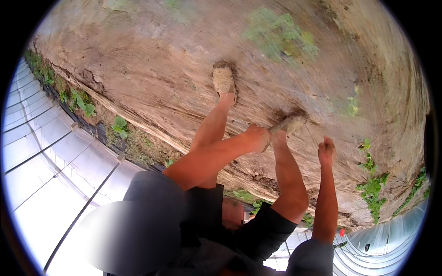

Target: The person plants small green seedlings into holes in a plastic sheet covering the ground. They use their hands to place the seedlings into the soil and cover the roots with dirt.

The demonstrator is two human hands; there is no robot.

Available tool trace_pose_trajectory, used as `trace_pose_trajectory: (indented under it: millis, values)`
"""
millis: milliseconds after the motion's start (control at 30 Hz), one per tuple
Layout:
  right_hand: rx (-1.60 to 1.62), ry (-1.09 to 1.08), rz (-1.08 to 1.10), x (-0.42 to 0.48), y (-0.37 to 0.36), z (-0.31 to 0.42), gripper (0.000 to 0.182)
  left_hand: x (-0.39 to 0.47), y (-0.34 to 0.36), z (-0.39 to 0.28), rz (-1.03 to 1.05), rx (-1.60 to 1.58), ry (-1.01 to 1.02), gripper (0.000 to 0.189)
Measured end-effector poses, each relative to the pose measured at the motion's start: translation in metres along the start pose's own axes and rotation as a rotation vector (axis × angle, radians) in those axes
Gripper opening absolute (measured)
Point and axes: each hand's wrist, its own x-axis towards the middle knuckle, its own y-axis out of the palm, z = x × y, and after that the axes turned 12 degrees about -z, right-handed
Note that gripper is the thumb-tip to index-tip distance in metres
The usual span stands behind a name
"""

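Note:
My left hand (257, 137) is in front of my right leg, its fingers curled. It overlaps the heel of a soil-covered shoe (296, 125) in the picture, and I cannot tell whether it touches it. A greyish-brown edge shows along the hand, but blur hides whether anything is held. To the right, my right hand (326, 150) hangs over the ground with fingers drawn in, and nothing shows in it. My other shoe (223, 80), muddy and tan, stands farther forward on bare brown soil (155, 69).
Blurred green plants (283, 34) grow ahead. Leafy vines (373, 193) stand at the right and small seedlings (81, 103) along the left edge, beside black sheeting (86, 129). Greenhouse film on a frame (69, 155) rises at left. A reddish object (232, 212) shows between my legs.

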Motion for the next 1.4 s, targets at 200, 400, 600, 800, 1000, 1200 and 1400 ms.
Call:
trace_pose_trajectory:
  millis: [200, 400, 600, 800, 1000, 1200, 1400]
  values:
    - [0.370, -0.259, -0.001, 0.081, 0.118, 0.171, 0.039, 0.008, -0.021, 0.026, 0.427, 0.188, 0.177, 0.022]
    - [0.631, -0.402, -0.027, 0.114, 0.088, 0.190, 0.045, 0.037, 0.099, 0.046, 1.091, 0.194, 0.377, 0.028]
    - [0.997, -0.172, -0.140, 0.151, 0.060, 0.117, 0.035, 0.059, 0.117, 0.057, 1.276, 0.171, 0.062, 0.044]
    - [1.201, -0.170, -0.387, 0.143, 0.059, 0.082, 0.033, 0.091, 0.152, 0.120, 1.216, 0.237, -0.082, 0.045]
    - [1.065, -0.099, -0.647, 0.158, 0.032, 0.026, 0.033, 0.144, 0.178, 0.178, 1.093, 0.540, 0.200, 0.047]
    - [0.824, 0.099, -0.918, 0.167, 0.046, -0.066, 0.026, 0.181, 0.095, 0.089, 0.690, 0.570, 0.135, 0.037]
    - [0.601, 0.057, -0.994, 0.177, 0.056, -0.053, 0.026, 0.263, 0.028, 0.000, -0.522, 0.142, 0.584, 0.016]
